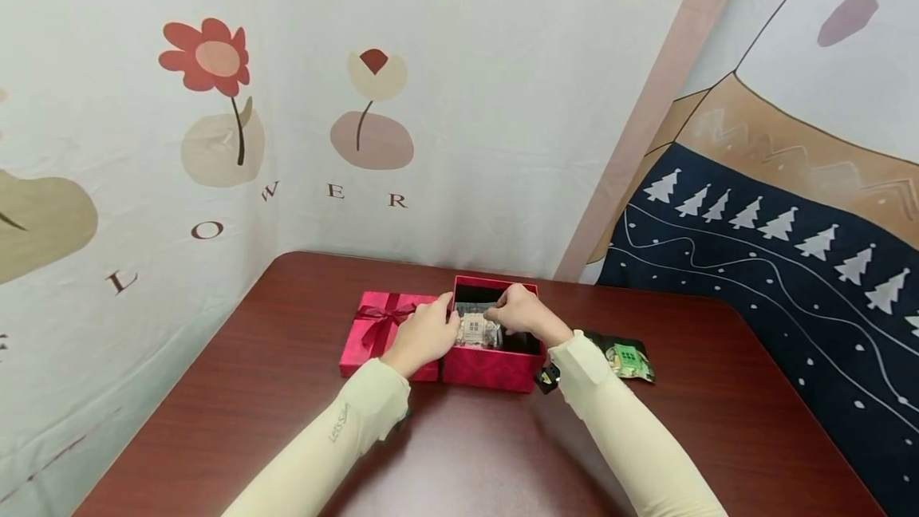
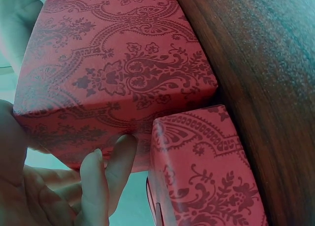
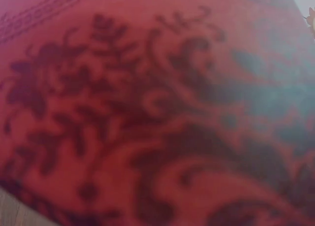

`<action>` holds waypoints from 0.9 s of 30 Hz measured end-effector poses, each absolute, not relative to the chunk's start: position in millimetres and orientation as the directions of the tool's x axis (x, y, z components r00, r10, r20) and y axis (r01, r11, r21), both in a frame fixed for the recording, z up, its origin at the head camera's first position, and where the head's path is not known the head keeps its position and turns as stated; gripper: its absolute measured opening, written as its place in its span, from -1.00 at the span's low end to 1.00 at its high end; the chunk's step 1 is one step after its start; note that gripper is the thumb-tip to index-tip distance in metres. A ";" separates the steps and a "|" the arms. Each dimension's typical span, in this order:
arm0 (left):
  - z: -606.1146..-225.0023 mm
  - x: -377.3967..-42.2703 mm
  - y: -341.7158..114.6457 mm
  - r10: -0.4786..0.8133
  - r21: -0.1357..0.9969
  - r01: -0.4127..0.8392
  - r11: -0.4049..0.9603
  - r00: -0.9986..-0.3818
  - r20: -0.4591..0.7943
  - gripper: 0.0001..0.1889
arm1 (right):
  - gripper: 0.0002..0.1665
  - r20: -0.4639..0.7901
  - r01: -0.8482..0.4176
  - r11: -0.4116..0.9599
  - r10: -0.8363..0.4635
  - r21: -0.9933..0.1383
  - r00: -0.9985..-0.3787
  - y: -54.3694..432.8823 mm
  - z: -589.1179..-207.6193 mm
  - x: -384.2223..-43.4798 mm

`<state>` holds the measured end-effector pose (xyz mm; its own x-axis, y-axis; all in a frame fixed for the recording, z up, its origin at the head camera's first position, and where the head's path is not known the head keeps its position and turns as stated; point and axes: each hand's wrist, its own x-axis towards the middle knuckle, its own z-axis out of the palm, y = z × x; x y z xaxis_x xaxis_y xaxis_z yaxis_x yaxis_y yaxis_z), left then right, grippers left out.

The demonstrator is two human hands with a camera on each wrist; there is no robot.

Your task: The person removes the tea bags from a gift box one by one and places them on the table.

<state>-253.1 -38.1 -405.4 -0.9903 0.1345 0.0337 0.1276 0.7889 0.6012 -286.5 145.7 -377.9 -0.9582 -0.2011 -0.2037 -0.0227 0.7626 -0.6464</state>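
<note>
A red patterned gift box [image 1: 488, 369] stands uncovered on the table with a dark interior. Inside lies a clear snack packet [image 1: 474, 329] with a pale label. My left hand [image 1: 425, 333] holds the box's left wall, thumb by the rim; in the left wrist view its fingers [image 2: 122, 159] touch the outer side. With curled fingers, my right hand [image 1: 522, 313] reaches over the box and pinches the packet's right edge. The right wrist view shows only the box's patterned wall [image 3: 123, 113], blurred, and no hand.
The red lid [image 1: 355, 349] with a dark red ribbon bow [image 1: 384, 316] lies against the box's left side. Right of the box, a green snack packet [image 1: 630, 361] rests partly behind the right sleeve. A printed cloth [image 1: 488, 102] hangs behind the brown table [image 1: 287, 325].
</note>
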 end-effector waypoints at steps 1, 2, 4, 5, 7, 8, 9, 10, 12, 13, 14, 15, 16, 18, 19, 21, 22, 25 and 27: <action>-405.3 -253.0 -37.8 0.135 0.601 0.127 0.789 -0.990 0.031 -0.45 | -0.64 -0.209 -0.020 0.766 -0.200 -0.643 -0.957 145.8 -378.4 -286.4; -405.1 -252.9 -37.5 0.136 0.601 0.127 0.789 -0.990 0.030 -0.45 | -0.64 -0.213 -0.015 0.767 -0.197 -0.642 -0.957 145.6 -378.6 -286.3; -405.1 -253.0 -37.2 0.137 0.600 0.128 0.790 -0.990 0.031 -0.45 | -0.68 -0.215 -0.013 0.764 -0.197 -0.645 -0.957 145.2 -379.0 -286.0; -405.2 -252.8 -37.1 0.138 0.599 0.130 0.790 -0.990 0.032 -0.45 | -0.70 -0.213 -0.013 0.761 -0.198 -0.649 -0.957 145.0 -379.2 -285.9; -405.3 -252.9 -36.9 0.137 0.600 0.128 0.790 -0.990 0.032 -0.45 | -0.74 -0.208 -0.014 0.752 -0.199 -0.659 -0.958 144.9 -379.3 -285.6; -405.5 -252.9 -36.8 0.136 0.599 0.128 0.790 -0.990 0.032 -0.45 | -0.75 -0.207 -0.012 0.748 -0.200 -0.664 -0.958 144.7 -379.1 -285.4; -405.5 -253.0 -36.8 0.136 0.599 0.127 0.791 -0.990 0.030 -0.44 | -0.75 -0.206 -0.012 0.743 -0.201 -0.670 -0.958 144.7 -379.0 -285.4; -405.5 -252.9 -36.8 0.135 0.599 0.125 0.791 -0.990 0.028 -0.44 | -0.74 -0.207 -0.007 0.739 -0.198 -0.674 -0.958 144.9 -378.8 -285.6; -405.1 -253.0 -36.6 0.132 0.596 0.120 0.794 -0.991 0.025 -0.44 | -0.74 -0.210 0.005 0.724 -0.193 -0.689 -0.958 145.1 -378.4 -286.2; -405.0 -253.0 -36.8 0.133 0.593 0.123 0.796 -0.991 0.026 -0.45 | -0.73 -0.214 0.016 0.713 -0.188 -0.700 -0.959 144.9 -378.2 -286.5; -404.7 -253.3 -36.8 0.134 0.589 0.125 0.799 -0.991 0.028 -0.45 | -0.71 -0.216 0.028 0.699 -0.183 -0.714 -0.959 144.9 -378.0 -287.1; -404.3 -253.5 -37.0 0.134 0.587 0.127 0.800 -0.990 0.032 -0.45 | -0.68 -0.218 0.039 0.684 -0.178 -0.728 -0.960 144.9 -377.8 -287.8; -403.7 -253.6 -37.2 0.134 0.586 0.130 0.800 -0.990 0.037 -0.46 | -0.63 -0.221 0.049 0.672 -0.174 -0.739 -0.960 145.1 -377.7 -288.7; -402.5 -254.0 -37.5 0.133 0.584 0.134 0.801 -0.990 0.043 -0.46 | -0.57 -0.225 0.065 0.647 -0.168 -0.760 -0.960 144.8 -378.0 -290.6; -402.0 -254.1 -37.5 0.134 0.586 0.134 0.799 -0.990 0.044 -0.46 | -0.56 -0.225 0.070 0.639 -0.166 -0.766 -0.960 144.7 -378.4 -291.4; -401.1 -254.2 -37.5 0.132 0.587 0.131 0.799 -0.990 0.041 -0.46 | -0.60 -0.223 0.072 0.627 -0.166 -0.776 -0.961 144.7 -379.9 -292.8; -401.1 -254.3 -37.3 0.133 0.586 0.130 0.800 -0.990 0.038 -0.46 | -0.65 -0.224 0.072 0.624 -0.168 -0.778 -0.960 144.7 -380.9 -293.3; -401.5 -254.5 -36.8 0.137 0.582 0.126 0.803 -0.990 0.026 -0.45 | -0.71 -0.229 0.079 0.608 -0.173 -0.790 -0.958 144.6 -384.1 -294.5; -401.4 -254.5 -36.3 0.136 0.583 0.122 0.803 -0.991 0.020 -0.45 | -0.64 -0.235 0.089 0.597 -0.171 -0.797 -0.957 144.6 -385.7 -295.5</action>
